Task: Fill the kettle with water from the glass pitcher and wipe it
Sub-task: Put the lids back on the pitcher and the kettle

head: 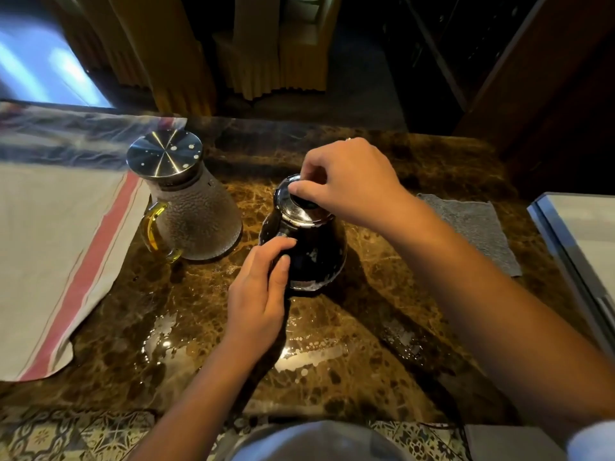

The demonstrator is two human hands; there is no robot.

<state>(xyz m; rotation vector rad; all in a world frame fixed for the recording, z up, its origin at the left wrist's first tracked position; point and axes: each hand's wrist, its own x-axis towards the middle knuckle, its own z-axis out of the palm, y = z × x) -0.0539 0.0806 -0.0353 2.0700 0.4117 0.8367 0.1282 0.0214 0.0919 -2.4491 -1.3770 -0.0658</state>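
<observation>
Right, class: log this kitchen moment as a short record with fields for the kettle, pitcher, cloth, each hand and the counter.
kettle: dark kettle at counter centre, lid on
pitcher: glass pitcher left of the kettle, metal cap on, yellow handle
cloth: grey cloth lying flat, right of the kettle, untouched
left hand: left hand rests on the kettle's near side, fingers straight
right hand: right hand pinches the lid knob from above
counter: brown marble counter, wet patches near the front
</observation>
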